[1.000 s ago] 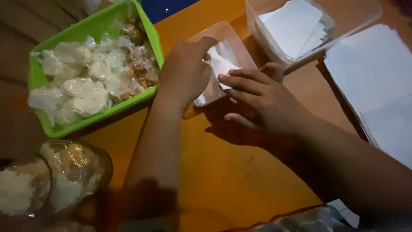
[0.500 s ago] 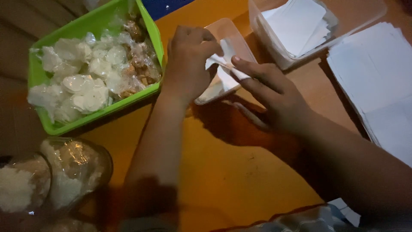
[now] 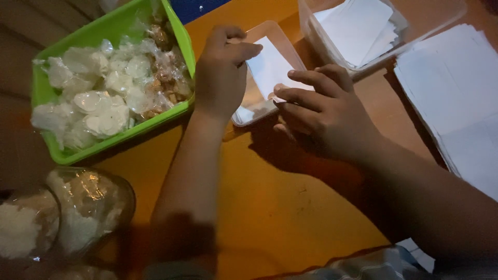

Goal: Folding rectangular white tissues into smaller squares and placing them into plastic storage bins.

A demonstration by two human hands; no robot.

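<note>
Head view: both hands press a white paper sheet into a small clear tray at the tabletop's far middle; left hand curled on its edge, right hand fingers flat. Lining looks nearly done, tray unfilled.

A small clear tray lay on the table, with a paper slip inside it. The left hand rested on the tray's left edge, and the right hand lay at its right side, fingers on the slip. To the left sat a tub holding wrapped pieces. Behind and to the right stood a clear box with paper sheets in it; farther right lay a paper stack. Bagged goods sat at the near left.
</note>
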